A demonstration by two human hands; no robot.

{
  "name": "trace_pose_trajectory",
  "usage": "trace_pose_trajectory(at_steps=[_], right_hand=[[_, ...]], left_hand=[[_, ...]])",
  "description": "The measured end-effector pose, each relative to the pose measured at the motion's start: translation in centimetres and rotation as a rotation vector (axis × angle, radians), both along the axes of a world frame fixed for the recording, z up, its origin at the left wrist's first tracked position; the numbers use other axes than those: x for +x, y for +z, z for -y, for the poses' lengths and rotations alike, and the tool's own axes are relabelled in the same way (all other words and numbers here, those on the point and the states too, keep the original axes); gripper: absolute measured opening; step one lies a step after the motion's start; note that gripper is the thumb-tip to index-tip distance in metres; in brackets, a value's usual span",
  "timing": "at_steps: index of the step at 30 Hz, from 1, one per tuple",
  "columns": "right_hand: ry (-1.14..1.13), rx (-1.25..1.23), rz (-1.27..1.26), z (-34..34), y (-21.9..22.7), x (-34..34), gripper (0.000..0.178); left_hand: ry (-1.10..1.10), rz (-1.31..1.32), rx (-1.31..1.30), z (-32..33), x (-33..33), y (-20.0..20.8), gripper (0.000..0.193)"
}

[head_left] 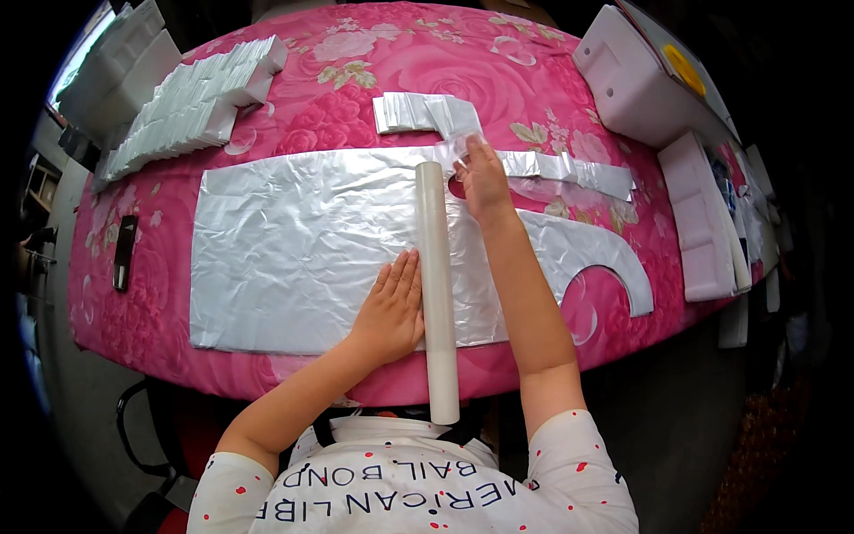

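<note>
A large flat silvery plastic sheet (276,249), with a curved cut-out at its right end, lies spread on the table. Across it rests a long pale roller-like tube (438,303), its near end reaching past the table edge. My left hand (391,307) lies flat on the sheet, fingers stretched out and against the tube's left side. Beyond the tube's far end, my right hand (485,182) is closed on a piece of clear plastic film (455,148). Just past it sits a small row of folded silvery plastic packets (414,114); more folded strips (569,171) extend rightward.
A pink floral cloth (347,76) covers the table. Many folded packets (200,98) are stacked at the far left, beside white foam boxes (133,67). A dark narrow object (125,254) lies at the left. White foam boxes (636,80) stand at the right edge.
</note>
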State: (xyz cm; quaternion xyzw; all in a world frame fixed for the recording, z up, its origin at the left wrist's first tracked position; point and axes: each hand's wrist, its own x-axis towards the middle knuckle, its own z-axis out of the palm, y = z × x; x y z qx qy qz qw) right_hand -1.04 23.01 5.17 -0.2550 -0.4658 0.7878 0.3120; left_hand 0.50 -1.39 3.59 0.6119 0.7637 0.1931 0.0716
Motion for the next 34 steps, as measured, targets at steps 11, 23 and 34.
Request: trace_pose_trajectory(at_steps=[11, 23, 34], right_hand=[[0.401, 0.913, 0.042, 19.4, 2.5, -9.3, 0.064], [0.46, 1.157, 0.052, 17.0, 3.1, -0.1, 0.054], [0.352, 1.426, 0.356, 8.7, 1.1, 14.6, 0.056]], left_hand=[[-0.07, -0.027, 0.193, 0.3, -0.5, -0.8, 0.062], [0.2, 0.224, 0.416, 0.5, -2.3, 0.4, 0.061], [0.386, 1.936, 0.274, -9.2, -11.5, 0.5, 0.07]])
